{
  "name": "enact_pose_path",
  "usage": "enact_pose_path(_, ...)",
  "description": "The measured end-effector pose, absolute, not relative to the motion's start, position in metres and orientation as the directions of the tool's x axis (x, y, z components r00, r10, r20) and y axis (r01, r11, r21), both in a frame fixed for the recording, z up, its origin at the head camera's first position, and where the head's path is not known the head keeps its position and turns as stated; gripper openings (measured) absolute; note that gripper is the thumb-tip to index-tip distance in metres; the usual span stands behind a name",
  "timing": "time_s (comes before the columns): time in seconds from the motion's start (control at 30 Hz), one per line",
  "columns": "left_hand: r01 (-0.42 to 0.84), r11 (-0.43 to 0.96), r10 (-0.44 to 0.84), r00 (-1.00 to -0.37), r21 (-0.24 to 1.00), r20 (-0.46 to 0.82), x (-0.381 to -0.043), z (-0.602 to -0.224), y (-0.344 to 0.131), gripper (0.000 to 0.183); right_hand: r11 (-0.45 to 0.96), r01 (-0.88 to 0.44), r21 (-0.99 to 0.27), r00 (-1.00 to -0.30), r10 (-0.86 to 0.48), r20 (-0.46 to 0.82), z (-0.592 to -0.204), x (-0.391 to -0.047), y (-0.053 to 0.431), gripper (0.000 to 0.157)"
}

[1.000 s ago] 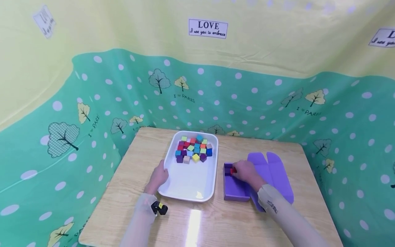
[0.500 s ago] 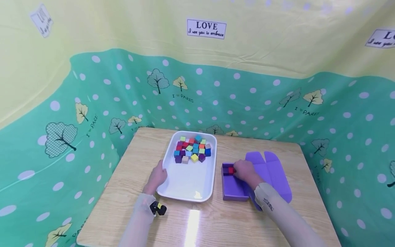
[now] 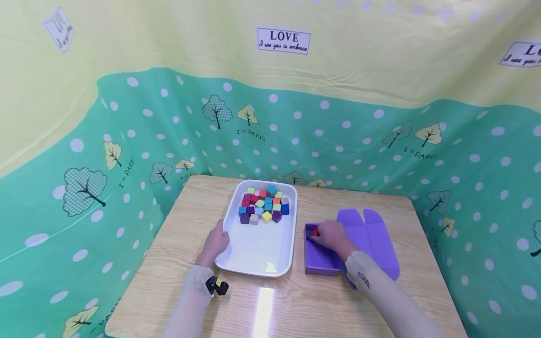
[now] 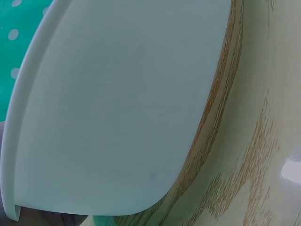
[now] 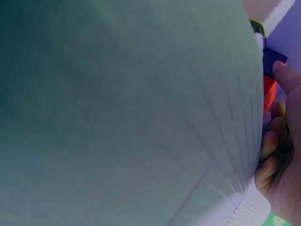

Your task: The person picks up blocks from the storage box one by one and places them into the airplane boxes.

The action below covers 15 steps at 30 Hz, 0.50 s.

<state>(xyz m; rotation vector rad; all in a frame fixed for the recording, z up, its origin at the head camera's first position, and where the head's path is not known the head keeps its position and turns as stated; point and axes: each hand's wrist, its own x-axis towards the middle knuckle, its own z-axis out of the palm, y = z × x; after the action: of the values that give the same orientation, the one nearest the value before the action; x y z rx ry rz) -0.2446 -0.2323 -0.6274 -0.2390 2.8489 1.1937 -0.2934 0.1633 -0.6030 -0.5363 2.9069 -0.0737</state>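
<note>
My left hand [image 3: 215, 241] grips the left rim of a white tray [image 3: 258, 249]. Several coloured cubes [image 3: 267, 217] lie in its far half. In the left wrist view the tray's outer wall [image 4: 117, 108] hides most of that hand. On the right, my right hand [image 3: 331, 234] reaches into the far end of a small purple box [image 3: 322, 260]. Its thumb touches a dark purple cube [image 5: 273, 61], and its other fingers curl close to a red cube [image 3: 315, 232]. Whether they pinch either cube is hidden. My sleeve [image 5: 131, 113] blocks much of the right wrist view.
The box's purple lid [image 3: 376, 239] lies folded out to the right, partly under my right forearm. Both containers stand on a wooden table [image 3: 177, 286]. A green dotted curtain [image 3: 321, 122] hangs along the table's back and sides.
My right hand has set the red cube beside the dark purple one in the box. Its thumb has shifted left onto the dark cube. My left hand keeps its place on the tray rim.
</note>
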Motion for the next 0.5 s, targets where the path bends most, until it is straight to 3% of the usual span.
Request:
enact_pose_path(0.33,-0.173,0.696,-0.124,-0.985,0.697,-0.12,-0.244,-0.628,-0.231,0.045,0.927,-0.359,-0.108,-0.92,-0.37,-0.125,-0.595,-0.291,0.16,0.041)
enact_pose_path(0.5,-0.172,0.699,-0.125,-0.985,0.694,-0.118,-0.244,-0.627,-0.23,0.044,0.928,-0.361,-0.089,-0.932,-0.362,0.001,-0.579,-0.297,0.158,0.035)
